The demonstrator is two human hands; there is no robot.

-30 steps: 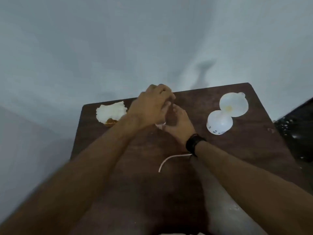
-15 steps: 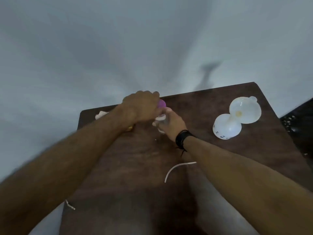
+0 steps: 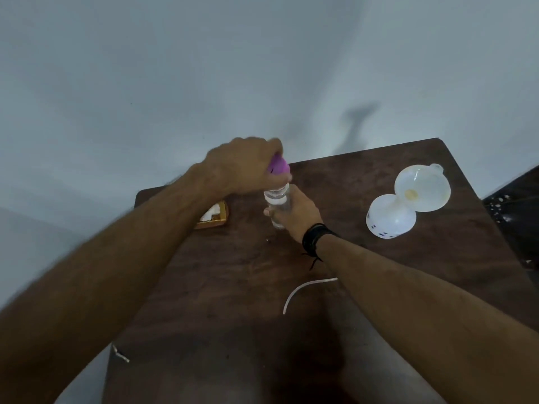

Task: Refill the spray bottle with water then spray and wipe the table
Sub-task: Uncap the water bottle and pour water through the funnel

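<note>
Near the far middle of the dark brown wooden table (image 3: 364, 258) stands the small clear plastic spray bottle (image 3: 278, 204), upright, with its long axis vertical and its base on the wood. The right hand (image 3: 294, 215) is wrapped around the lower body of the bottle and holds it steady. The left hand (image 3: 243, 166) is closed over the purple plastic spray head (image 3: 279, 166), which sits right above the open neck, a little tilted and to the left of it. I judge that the head is about to be seated or turned on the neck, so what matters is that the head comes straight down along the vertical axis of the bottle; the left hand is the one above, the right one below. I cannot tell how much water is inside. Further right, well apart, a white round plastic funnel (image 3: 423, 189) lies touching a white rounded container with small dark marks (image 3: 389, 221). Left of the bottle, partly hidden behind the left forearm, is a white crumpled cloth on a small wooden tray (image 3: 214, 218). A thin white curved tube (image 3: 303, 288) lies nearer to the person
</note>
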